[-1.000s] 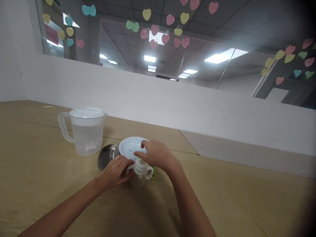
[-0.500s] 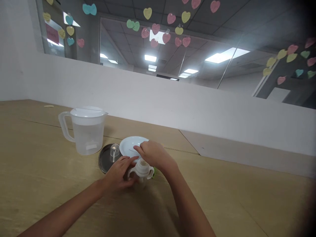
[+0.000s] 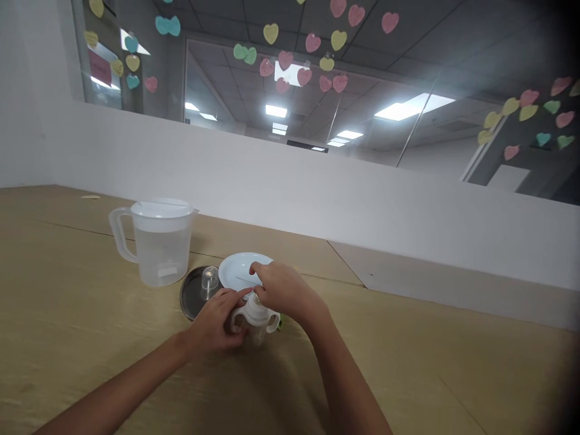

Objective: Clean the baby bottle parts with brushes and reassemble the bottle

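A baby bottle [image 3: 257,313] with a white collar and two white side handles stands on the table in front of me. My left hand [image 3: 218,320] grips it from the left, fingers and thumb around its side and left handle. At the top, my right hand [image 3: 285,290] has its fingers curled over the clear teat, the thumb touching it. Behind the hands lies a pale blue-white plate [image 3: 238,269]. A clear dome cap [image 3: 209,281] stands on a dark round tray [image 3: 193,296] to the left. Something green [image 3: 281,322] shows partly behind the bottle.
A lidded translucent pitcher [image 3: 163,248] holding clear liquid stands at the left, its handle pointing left. A small pale piece [image 3: 90,197] lies near the back of the wooden table [image 3: 408,350]. Behind runs a white wall [image 3: 272,187] below a window with heart-shaped notes.
My right hand has lowered slightly, bringing its thumb onto the bottle's top. The bottle leans or sits a little further left. My left hand keeps its hold.
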A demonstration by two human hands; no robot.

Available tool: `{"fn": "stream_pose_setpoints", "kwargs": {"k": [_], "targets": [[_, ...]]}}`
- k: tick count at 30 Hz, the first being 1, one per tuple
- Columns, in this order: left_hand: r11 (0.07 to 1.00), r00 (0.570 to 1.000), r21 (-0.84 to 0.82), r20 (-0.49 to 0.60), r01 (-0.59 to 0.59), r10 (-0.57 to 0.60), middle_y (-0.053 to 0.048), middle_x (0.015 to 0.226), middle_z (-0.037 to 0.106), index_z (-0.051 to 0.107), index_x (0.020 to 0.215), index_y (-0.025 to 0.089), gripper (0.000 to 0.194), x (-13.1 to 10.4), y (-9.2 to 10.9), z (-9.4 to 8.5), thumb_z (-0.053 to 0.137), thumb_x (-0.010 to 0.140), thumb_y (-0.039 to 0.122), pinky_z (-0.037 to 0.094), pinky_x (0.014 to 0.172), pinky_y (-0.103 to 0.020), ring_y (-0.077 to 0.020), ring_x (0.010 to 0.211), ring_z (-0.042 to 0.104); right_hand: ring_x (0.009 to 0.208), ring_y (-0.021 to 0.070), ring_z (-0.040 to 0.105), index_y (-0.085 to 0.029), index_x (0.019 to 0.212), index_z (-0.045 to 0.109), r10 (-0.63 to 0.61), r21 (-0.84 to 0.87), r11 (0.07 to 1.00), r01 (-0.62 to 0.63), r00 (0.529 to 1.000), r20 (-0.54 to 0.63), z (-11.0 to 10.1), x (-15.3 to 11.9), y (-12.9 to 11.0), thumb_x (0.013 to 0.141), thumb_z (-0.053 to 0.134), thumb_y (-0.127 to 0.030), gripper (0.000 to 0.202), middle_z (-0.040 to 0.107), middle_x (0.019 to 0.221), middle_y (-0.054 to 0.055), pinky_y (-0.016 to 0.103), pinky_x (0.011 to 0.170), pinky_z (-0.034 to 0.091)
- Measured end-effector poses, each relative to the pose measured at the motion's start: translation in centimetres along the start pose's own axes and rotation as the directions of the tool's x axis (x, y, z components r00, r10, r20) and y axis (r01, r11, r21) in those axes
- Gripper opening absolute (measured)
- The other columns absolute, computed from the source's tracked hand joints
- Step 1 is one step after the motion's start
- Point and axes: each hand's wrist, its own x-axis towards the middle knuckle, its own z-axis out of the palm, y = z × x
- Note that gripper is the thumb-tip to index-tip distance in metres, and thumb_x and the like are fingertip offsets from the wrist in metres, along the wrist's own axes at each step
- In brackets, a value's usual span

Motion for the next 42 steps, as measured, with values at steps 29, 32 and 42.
{"fn": "stream_pose_setpoints", "kwargs": {"k": [29,32,42], "targets": [[0.977,0.996,0.194,-0.032,0.086,-0.081,-0.005,0.083,0.059,0.057,0.096,0.018,0.046,-0.1,1.0,0.9,0.057,0.074,0.058,0.039,0.078,-0.039,-0.0219,0.08,0.054,0.091,0.0248,0.065,-0.011,0.096,0.067,0.232,0.034,0.97,-0.241,0.958,0.167,3.5,3.2,-2.6,0.08,0.058,-0.018,0.02,0.067,0.094,0.018,0.029,0.069,0.05],[0.988,0.994,0.151,-0.106,0.043,-0.027,-0.007,0.089,0.059,0.055,0.099,0.017,0.045,0.1,0.1,-0.4,0.046,0.081,0.057,0.04,0.076,-0.036,-0.0211,0.083,0.053,0.092,0.0251,0.064,-0.01,0.098,0.066,0.209,0.06,0.974,-0.217,0.971,0.114,3.1,2.7,-2.6,0.085,0.055,-0.026,0.024,0.066,0.097,0.019,0.031,0.071,0.049],[0.782,0.909,0.467,-0.155,0.412,-0.387,-0.01,0.115,0.054,0.055,0.121,0.02,0.039,-0.1,-7.0,-3.1,0.037,0.091,0.036,0.042,0.09,-0.04,-0.0256,0.104,0.052,0.093,0.0266,0.062,-0.01,0.107,0.06,0.16,0.066,0.984,-0.166,0.984,0.079,-0.4,-0.2,-2.0,0.091,0.04,-0.053,0.05,0.065,0.096,0.016,0.032,0.071,0.046]]}}
